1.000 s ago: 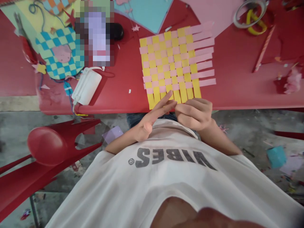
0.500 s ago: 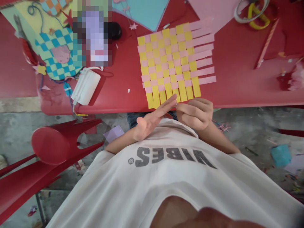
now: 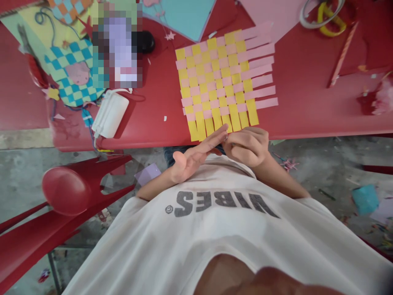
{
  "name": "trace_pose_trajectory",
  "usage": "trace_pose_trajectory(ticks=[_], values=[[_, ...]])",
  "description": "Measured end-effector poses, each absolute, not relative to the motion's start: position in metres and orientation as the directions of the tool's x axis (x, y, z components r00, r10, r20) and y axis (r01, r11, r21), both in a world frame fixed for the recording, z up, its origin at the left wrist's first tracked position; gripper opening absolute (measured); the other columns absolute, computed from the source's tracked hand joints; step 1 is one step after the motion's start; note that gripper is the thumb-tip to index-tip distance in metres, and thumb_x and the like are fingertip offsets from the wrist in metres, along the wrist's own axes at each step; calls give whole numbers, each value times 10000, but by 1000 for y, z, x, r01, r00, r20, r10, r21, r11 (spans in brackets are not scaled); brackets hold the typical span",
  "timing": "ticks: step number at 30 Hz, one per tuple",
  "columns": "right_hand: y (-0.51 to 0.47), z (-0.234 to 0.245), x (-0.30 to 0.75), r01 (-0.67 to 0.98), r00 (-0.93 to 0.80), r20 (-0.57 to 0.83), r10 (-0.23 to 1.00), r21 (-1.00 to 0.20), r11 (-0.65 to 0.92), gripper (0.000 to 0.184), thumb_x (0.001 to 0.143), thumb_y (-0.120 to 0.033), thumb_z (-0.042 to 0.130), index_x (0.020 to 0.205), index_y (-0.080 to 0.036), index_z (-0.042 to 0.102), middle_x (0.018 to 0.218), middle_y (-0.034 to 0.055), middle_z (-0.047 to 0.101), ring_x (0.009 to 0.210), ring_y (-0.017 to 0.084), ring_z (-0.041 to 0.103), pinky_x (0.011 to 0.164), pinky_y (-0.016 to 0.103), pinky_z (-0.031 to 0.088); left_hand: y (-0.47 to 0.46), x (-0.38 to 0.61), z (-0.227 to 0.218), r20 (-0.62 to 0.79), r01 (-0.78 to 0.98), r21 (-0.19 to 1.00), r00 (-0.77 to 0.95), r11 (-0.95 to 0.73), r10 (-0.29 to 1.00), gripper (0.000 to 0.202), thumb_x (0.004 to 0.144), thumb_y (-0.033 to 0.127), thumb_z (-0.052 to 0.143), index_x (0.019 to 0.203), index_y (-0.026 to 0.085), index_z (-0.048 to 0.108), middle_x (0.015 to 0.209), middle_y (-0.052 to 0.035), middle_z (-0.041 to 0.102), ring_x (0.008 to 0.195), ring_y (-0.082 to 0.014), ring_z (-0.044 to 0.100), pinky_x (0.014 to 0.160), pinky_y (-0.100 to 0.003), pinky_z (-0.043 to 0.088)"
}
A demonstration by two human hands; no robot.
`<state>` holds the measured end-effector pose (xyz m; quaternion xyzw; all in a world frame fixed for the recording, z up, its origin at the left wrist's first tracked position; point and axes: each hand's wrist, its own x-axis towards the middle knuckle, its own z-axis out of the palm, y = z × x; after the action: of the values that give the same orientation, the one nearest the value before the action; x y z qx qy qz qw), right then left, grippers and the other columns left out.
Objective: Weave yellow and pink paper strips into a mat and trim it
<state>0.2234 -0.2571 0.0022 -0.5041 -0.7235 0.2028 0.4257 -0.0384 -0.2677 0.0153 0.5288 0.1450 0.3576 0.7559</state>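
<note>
My left hand (image 3: 196, 157) is open, held edge-up with its fingers stretched together and thumb apart, just off the table's front edge. My right hand (image 3: 248, 146) is closed, its fingers curled in a pinch against the left fingertips. Whatever it holds, if anything, is too small to make out. Just beyond both hands lies a woven paper mat (image 3: 217, 80) of yellow and pink strips on the red table. Loose yellow strip ends point toward me, and loose pink ends stick out to the right.
On the left are a white power bank (image 3: 110, 112) with a cable, a blue-green woven mat (image 3: 72, 88) and red-handled pliers (image 3: 35, 69). A roll of tape (image 3: 307, 20) and a striped stick (image 3: 344, 55) lie at right. A red chair (image 3: 66, 190) stands at lower left.
My right hand has shifted slightly left and down, still pinching at the left fingertips. The left hand has hardly moved. The view has shifted slightly.
</note>
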Motion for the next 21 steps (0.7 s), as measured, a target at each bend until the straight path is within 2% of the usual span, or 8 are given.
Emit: trace_pose_trajectory(ticks=[3, 6, 9, 11, 13, 15, 17, 21], values=[[-254, 4, 221, 574, -302, 632, 714, -477, 665, 299, 1027, -447, 837, 819, -308, 674, 780, -29, 767, 548, 141, 499, 535, 360, 400, -267, -38, 20, 222, -412, 904, 681, 114, 697, 1359, 929, 1136, 13, 1875, 266, 452, 2026, -75, 240, 1876, -456, 237, 1391, -564, 513], [-249, 7, 219, 615, -285, 704, 650, -386, 688, 142, 974, -350, 880, 909, -333, 756, 770, -16, 733, 616, 168, 574, 568, 361, 427, -267, -38, 21, 194, -344, 936, 681, 75, 706, 1200, 1030, 1067, 118, 1848, 273, 491, 2007, -71, 292, 1885, -455, 208, 1423, -562, 483], [-247, 9, 220, 567, -280, 772, 571, -348, 747, 122, 974, -281, 883, 995, -361, 793, 836, -22, 762, 623, 163, 570, 574, 359, 428, -267, -39, 19, 114, -256, 962, 686, 92, 718, 1140, 1085, 1008, 134, 1832, 232, 508, 1980, -99, 344, 1862, -482, 269, 1425, -587, 486], [-248, 9, 221, 535, -279, 780, 561, -359, 765, 125, 987, -283, 883, 1000, -369, 794, 869, -26, 783, 624, 160, 579, 568, 356, 426, -268, -40, 18, 126, -285, 953, 679, 100, 724, 1180, 1060, 1041, 131, 1835, 237, 513, 1977, -102, 352, 1852, -488, 292, 1434, -613, 473], [-249, 10, 224, 552, -301, 703, 645, -424, 719, 119, 1010, -367, 879, 944, -356, 781, 857, -18, 783, 622, 166, 587, 562, 363, 426, -268, -40, 18, 166, -342, 934, 675, 104, 719, 1252, 987, 1119, 136, 1843, 285, 513, 1984, -81, 345, 1858, -483, 278, 1443, -626, 451], [-250, 12, 227, 591, -328, 586, 741, -484, 645, 215, 1030, -466, 858, 883, -341, 764, 829, -6, 773, 605, 171, 574, 557, 375, 426, -268, -40, 20, 165, -358, 925, 682, 128, 713, 1316, 909, 1183, 136, 1846, 338, 510, 1996, -60, 326, 1867, -477, 252, 1441, -643, 439], [-250, 16, 228, 615, -353, 541, 763, -481, 625, 233, 1046, -463, 830, 860, -339, 761, 820, -10, 775, 575, 165, 546, 543, 379, 415, -266, -39, 25, 118, -338, 924, 694, 177, 710, 1341, 863, 1216, 160, 1830, 365, 533, 2003, -51, 313, 1871, -470, 240, 1434, -656, 434], [-247, 25, 225, 579, -377, 685, 623, -351, 736, 199, 1041, -303, 807, 850, -340, 765, 832, -35, 801, 550, 146, 538, 516, 365, 387, -265, -39, 36, 39, -327, 906, 696, 268, 717, 1328, 862, 1213, 169, 1766, 353, 623, 1985, -61, 358, 1865, -454, 267, 1443, -649, 409]])
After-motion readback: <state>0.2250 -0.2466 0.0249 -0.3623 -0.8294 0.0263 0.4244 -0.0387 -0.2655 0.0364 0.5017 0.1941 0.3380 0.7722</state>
